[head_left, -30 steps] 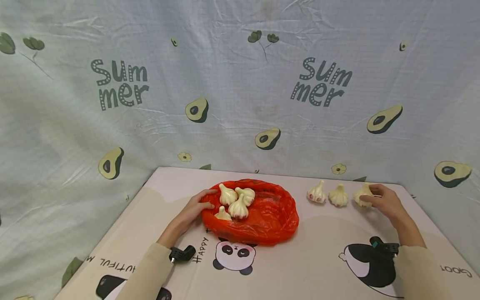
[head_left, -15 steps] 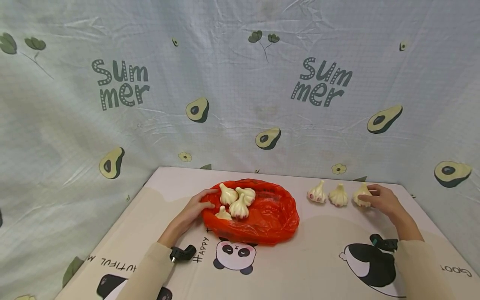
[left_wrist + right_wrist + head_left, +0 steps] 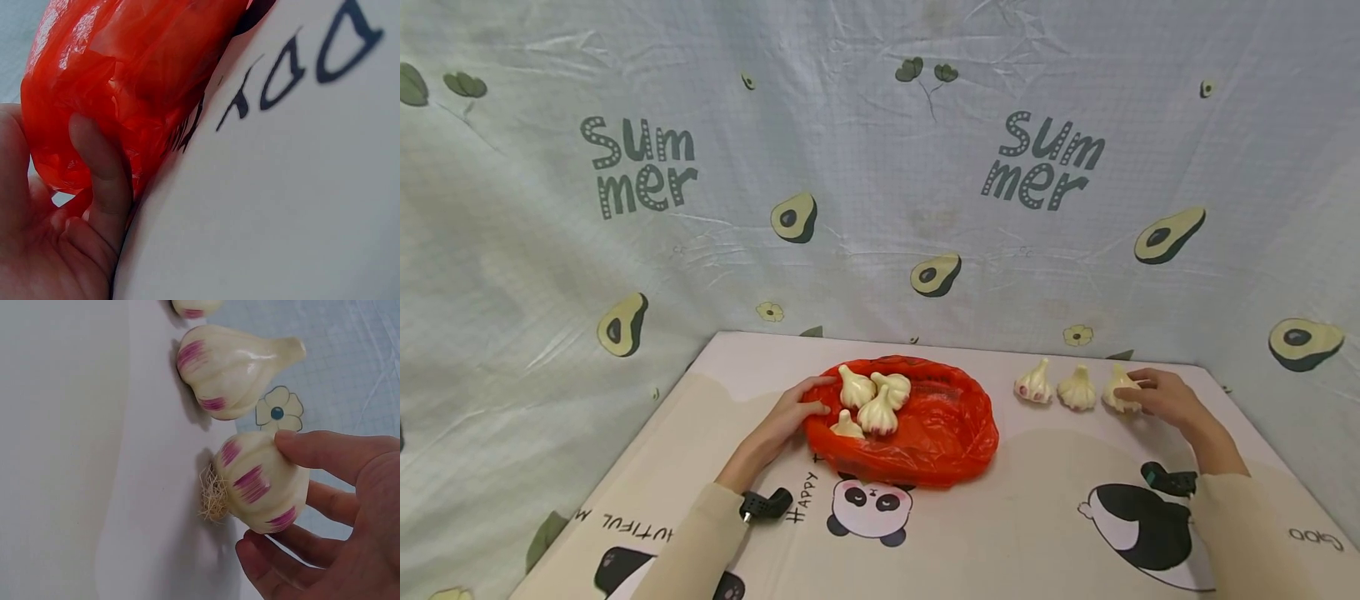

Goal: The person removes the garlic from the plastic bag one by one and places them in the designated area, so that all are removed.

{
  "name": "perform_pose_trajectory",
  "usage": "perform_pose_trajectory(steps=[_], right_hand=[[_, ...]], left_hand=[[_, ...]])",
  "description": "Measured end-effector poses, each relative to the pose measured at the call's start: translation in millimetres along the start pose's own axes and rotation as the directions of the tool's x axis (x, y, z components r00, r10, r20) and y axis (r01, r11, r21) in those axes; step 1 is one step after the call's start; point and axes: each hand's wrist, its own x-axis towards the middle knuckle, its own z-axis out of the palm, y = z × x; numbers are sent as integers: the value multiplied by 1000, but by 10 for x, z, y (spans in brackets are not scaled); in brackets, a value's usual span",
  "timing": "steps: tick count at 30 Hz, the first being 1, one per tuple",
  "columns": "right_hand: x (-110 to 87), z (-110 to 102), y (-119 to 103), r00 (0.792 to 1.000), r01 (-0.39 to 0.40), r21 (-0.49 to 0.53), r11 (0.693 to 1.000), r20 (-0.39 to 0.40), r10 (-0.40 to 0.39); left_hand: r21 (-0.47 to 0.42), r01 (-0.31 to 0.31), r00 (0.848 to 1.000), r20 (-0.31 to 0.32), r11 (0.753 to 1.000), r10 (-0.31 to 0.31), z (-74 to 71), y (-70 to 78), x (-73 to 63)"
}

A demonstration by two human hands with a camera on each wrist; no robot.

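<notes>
My right hand (image 3: 1165,396) holds a garlic bulb (image 3: 259,484) between thumb and fingers at the right end of a row. In the right wrist view, dry roots show at its base, along with purple streaks. Beside it in the row are a middle garlic bulb (image 3: 1077,389) and a left garlic bulb (image 3: 1033,384). My left hand (image 3: 787,414) grips the left side of a red plastic bag (image 3: 951,417), whose edge is rolled into a bowl shape. Several garlic bulbs (image 3: 877,414) sit in the bag's left half. In the left wrist view, some fingers are hidden behind the plastic.
The pale table (image 3: 1000,533) carries printed pandas and lettering. Its back edge meets a hanging cloth (image 3: 865,167) with avocado prints, which also closes off both sides. The garlic row stands near that back edge, to the right of the bag.
My right hand has shifted slightly left with its garlic bulb, closer to the middle one. The left hand and the bag have stayed in place.
</notes>
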Motion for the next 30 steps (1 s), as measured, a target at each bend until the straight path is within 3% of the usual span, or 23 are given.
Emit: perform_pose_trajectory(steps=[8,30], right_hand=[[7,26,5,999,3,10,1000,-38,-3],[-21,56,-40,1000,5,17,1000,-26,-4]], left_hand=[[16,3,1000,6,1000,-3,-5,-9,-13],[15,12,1000,3,1000,-12,2,5,-6]])
